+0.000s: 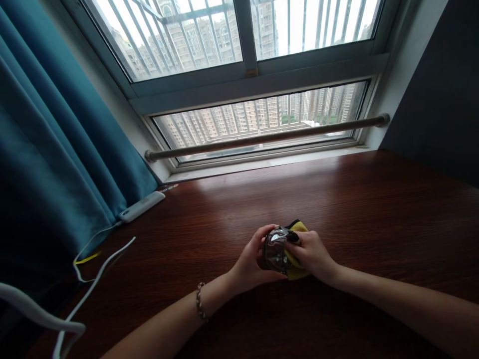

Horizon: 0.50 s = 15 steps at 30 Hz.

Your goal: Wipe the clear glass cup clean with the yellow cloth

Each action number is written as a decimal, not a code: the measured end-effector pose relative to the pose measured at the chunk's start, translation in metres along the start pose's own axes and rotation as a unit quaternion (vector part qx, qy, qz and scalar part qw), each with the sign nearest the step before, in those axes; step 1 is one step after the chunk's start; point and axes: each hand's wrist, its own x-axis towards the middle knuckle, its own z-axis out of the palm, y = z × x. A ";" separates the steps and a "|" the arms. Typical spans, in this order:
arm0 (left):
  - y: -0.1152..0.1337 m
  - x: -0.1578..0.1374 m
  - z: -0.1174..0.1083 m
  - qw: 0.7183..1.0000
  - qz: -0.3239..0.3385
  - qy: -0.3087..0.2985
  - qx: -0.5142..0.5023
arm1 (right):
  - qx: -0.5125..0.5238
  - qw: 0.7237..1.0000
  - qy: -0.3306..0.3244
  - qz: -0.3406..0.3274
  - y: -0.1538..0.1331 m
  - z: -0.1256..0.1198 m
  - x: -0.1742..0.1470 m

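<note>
My left hand [249, 262] is wrapped round the side of a clear, shiny glass vessel [276, 248], its fingers curved over the top and the thumb beneath. A yellow cloth [297, 271] with a black edge is bunched in my right hand [314, 257] and pressed against the vessel's right side. Between the right fingers and the vessel shows a small black part; whether it belongs to the cloth or the vessel I cannot tell. Both hands are close together, low over the brown wooden table [224, 212]. The fingers partly cover the vessel, so its exact kind is unclear.
A white power strip [142, 206] lies at the table's far left, beside the blue curtain [75, 149]. White cables [97, 281] curl along the left side, near a yellow strip [88, 258]. Behind the table, a metal rail [262, 138] crosses the window.
</note>
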 end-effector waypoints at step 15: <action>0.004 0.010 -0.006 0.988 -0.046 0.118 -0.094 | 0.246 0.968 0.038 -0.014 0.000 -0.002 -0.003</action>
